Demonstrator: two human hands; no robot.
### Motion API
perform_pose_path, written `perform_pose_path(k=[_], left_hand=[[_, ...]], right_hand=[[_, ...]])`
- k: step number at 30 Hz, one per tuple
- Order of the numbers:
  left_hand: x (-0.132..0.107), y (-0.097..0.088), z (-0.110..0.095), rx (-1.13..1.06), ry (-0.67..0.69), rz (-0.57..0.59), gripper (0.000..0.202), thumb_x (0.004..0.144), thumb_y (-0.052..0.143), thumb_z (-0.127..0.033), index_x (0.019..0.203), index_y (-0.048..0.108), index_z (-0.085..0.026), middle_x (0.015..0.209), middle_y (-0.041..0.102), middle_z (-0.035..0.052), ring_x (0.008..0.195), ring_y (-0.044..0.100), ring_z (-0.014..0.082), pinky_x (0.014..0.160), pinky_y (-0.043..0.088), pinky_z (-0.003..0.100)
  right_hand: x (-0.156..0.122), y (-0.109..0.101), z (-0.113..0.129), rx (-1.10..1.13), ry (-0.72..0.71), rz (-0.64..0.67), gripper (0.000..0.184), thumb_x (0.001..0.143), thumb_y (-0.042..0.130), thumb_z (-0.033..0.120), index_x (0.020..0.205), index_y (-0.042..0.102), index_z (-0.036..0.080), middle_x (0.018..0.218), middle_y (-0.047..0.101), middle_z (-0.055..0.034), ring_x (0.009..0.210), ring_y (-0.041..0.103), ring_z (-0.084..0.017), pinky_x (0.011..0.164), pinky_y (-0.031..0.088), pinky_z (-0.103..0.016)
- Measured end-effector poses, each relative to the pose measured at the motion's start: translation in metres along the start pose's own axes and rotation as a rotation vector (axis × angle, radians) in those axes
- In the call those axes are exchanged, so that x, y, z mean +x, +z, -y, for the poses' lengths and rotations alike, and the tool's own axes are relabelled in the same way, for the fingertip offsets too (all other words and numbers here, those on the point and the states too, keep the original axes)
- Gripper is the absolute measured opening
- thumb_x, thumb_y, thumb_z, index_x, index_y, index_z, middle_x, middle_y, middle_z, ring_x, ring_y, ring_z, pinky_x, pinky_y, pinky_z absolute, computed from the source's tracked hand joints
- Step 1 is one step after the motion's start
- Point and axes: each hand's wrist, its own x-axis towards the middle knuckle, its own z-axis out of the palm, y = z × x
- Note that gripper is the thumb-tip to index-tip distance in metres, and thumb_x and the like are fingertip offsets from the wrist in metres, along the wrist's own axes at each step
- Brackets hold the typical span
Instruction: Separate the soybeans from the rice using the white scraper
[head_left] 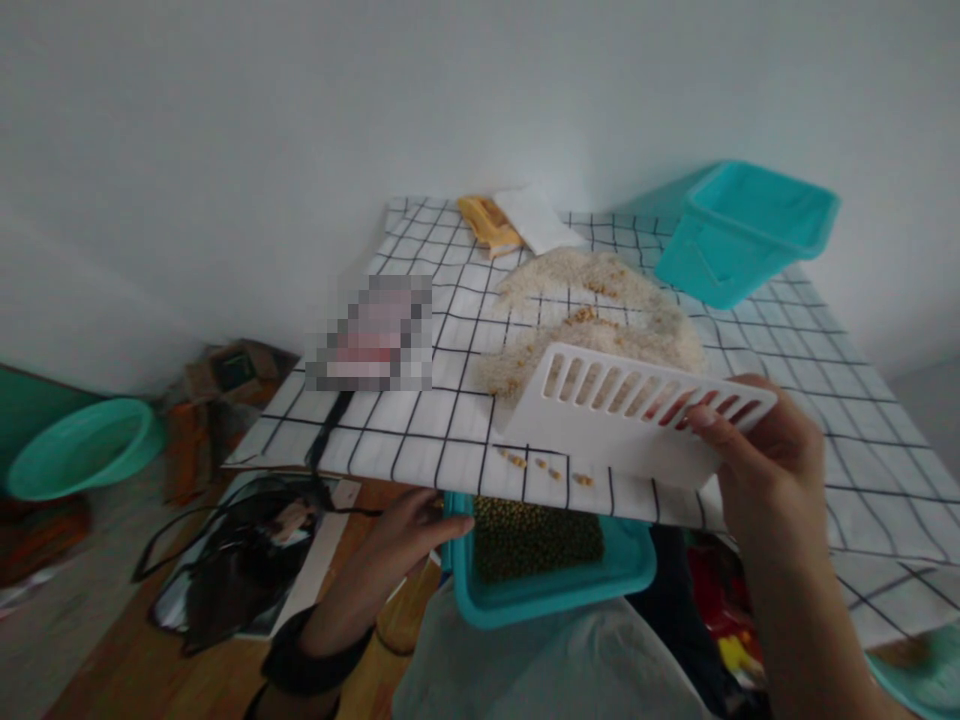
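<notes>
My left hand (424, 530) grips the left rim of a teal plastic bin (555, 600), thumb over the edge. The bin sits at the table's front edge, above my lap, with small green and yellowish grains (540, 540) inside. My right hand (772, 450) is closed round the right end of a white slotted plastic piece (600, 425), which stands tilted on the tablecloth. Behind it lies a spread heap of pale grain (577, 335) with some yellow kernels mixed in. Several yellow kernels (555, 473) lie on the cloth between the white piece and the bin.
A second teal bin (697, 260) stands tilted at the back right of the checked tablecloth (457, 350). A yellow packet (491, 225) and a white sheet (536, 222) lie at the back. A blurred-out item (371, 340) is on the left. A green basin (82, 450) stands at the far left.
</notes>
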Motion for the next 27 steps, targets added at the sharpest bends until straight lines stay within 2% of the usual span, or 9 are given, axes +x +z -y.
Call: perform_pose_path(k=[7, 13, 16, 21, 27], left_hand=[[0.000, -0.001, -0.002, -0.026, -0.035, 0.024, 0.024, 0.063, 0.078, -0.034, 0.083, 0.074, -0.021, 0.079, 0.076, 0.0017, 0.101, 0.069, 0.0297, 0.085, 0.053, 0.035], [0.001, 0.000, -0.004, -0.134, -0.050, 0.051, 0.023, 0.060, 0.078, -0.029, 0.082, 0.075, -0.023, 0.087, 0.080, 0.0011, 0.094, 0.071, 0.0261, 0.085, 0.053, 0.033], [0.002, 0.000, -0.003, -0.117, -0.037, 0.048, 0.024, 0.061, 0.080, -0.030, 0.084, 0.075, -0.023, 0.087, 0.080, 0.0012, 0.092, 0.070, 0.0256, 0.082, 0.052, 0.032], [0.001, 0.002, -0.001, -0.079, -0.030, 0.059, 0.025, 0.061, 0.080, -0.031, 0.084, 0.074, -0.021, 0.087, 0.080, 0.0030, 0.096, 0.070, 0.0275, 0.085, 0.052, 0.035], [-0.005, 0.005, -0.007, -0.045, -0.014, 0.030, 0.021, 0.061, 0.079, -0.031, 0.080, 0.073, -0.022, 0.080, 0.077, 0.0018, 0.097, 0.071, 0.0284, 0.082, 0.054, 0.034]], right_hand=[[-0.006, -0.008, 0.001, -0.035, 0.012, 0.061, 0.013, 0.079, 0.081, 0.032, 0.081, 0.071, 0.025, 0.070, 0.066, 0.0026, 0.058, 0.056, -0.013, 0.051, 0.038, -0.027], [-0.008, -0.009, 0.002, -0.052, 0.015, 0.088, 0.013, 0.079, 0.081, 0.033, 0.080, 0.072, 0.024, 0.071, 0.066, 0.0015, 0.060, 0.058, -0.014, 0.052, 0.040, -0.028], [-0.009, -0.010, 0.003, -0.068, 0.035, 0.087, 0.013, 0.080, 0.080, 0.033, 0.081, 0.071, 0.024, 0.071, 0.067, 0.0014, 0.058, 0.057, -0.015, 0.051, 0.040, -0.028], [-0.011, -0.013, 0.004, -0.072, 0.030, 0.110, 0.010, 0.081, 0.079, 0.033, 0.082, 0.073, 0.025, 0.072, 0.068, 0.0009, 0.060, 0.059, -0.016, 0.051, 0.043, -0.029], [-0.017, -0.028, 0.004, -0.074, 0.015, 0.183, 0.008, 0.082, 0.078, 0.032, 0.082, 0.075, 0.024, 0.079, 0.071, -0.0015, 0.066, 0.063, -0.018, 0.055, 0.046, -0.030]])
